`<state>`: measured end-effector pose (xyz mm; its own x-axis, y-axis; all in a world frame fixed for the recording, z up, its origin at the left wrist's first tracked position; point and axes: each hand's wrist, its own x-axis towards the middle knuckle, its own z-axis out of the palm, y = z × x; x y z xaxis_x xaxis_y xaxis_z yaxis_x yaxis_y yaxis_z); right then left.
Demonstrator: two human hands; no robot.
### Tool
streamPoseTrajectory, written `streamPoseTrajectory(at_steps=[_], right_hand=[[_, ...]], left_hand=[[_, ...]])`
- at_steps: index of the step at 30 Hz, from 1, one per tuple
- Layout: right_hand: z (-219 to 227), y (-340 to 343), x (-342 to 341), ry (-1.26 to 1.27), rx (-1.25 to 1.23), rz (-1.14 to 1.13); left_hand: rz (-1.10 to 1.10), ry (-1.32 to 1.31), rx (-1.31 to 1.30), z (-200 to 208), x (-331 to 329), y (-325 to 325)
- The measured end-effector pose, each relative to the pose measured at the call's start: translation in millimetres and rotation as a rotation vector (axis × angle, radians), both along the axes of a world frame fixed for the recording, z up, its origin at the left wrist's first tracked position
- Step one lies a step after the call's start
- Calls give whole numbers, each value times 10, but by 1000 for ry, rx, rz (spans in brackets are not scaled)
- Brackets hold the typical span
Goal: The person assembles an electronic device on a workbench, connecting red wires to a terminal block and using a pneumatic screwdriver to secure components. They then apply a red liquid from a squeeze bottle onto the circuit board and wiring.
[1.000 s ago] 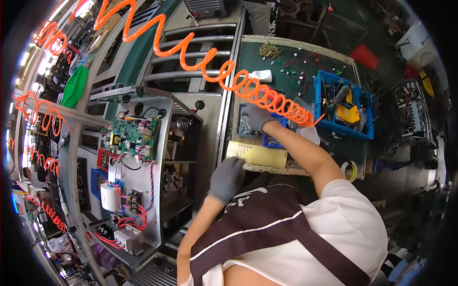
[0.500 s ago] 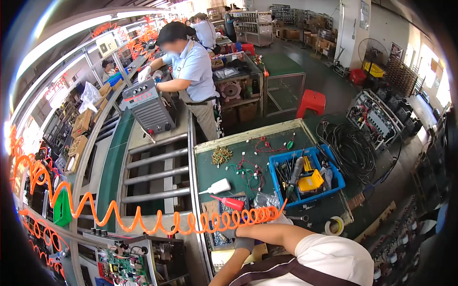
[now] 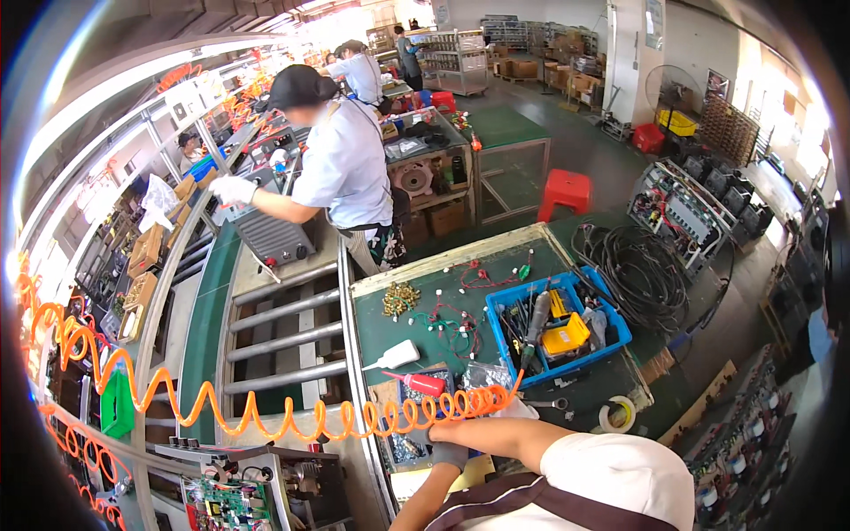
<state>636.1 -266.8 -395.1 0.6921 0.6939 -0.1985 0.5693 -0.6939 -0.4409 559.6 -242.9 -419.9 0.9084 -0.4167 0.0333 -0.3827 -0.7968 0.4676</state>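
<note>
The person's gloved left hand (image 3: 451,455) is low over the near left corner of the green-topped bench (image 3: 376,332), and the gloved right hand (image 3: 420,435) is just beyond it, beside a batch of small metal parts (image 3: 406,450) near the left edge; the fingers are hidden, so how far either hand is open, and whether it has hold of anything, cannot be told. A pale yellow board (image 3: 407,484) lies at the near edge, partly covered by the left forearm. An orange coiled hose (image 3: 305,432) crosses in front of the bench's near left part. Beyond the hose, a red bottle (image 3: 425,384) lies near the left edge, with a white bottle (image 3: 400,355) farther along. A roll of tape (image 3: 617,413) sits by the near right corner, and a blue bin (image 3: 567,375) of tools stands along the right edge. Toward the far edge are brass-coloured pieces (image 3: 401,300) and coloured wires (image 3: 456,332). Past the far left corner, a co-worker (image 3: 350,164) in pale blue reaches a white-gloved hand over a grey machine (image 3: 276,232), while a red stool (image 3: 565,191) stands past the far right corner.
</note>
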Motion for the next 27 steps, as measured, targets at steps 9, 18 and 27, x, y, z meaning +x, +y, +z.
streamPoseTrajectory(at_steps=[9, 18, 27], right_hand=[[100, 21, 0, -14, 90, -113], [919, -121, -346, 81, 594, -404], [1194, 212, -470, 28, 603, -384]], left_hand=[[2, 75, 22, 109, -1, 62], [-30, 67, 12, 151, -13, 28], [78, 61, -5, 285, 16, 376]])
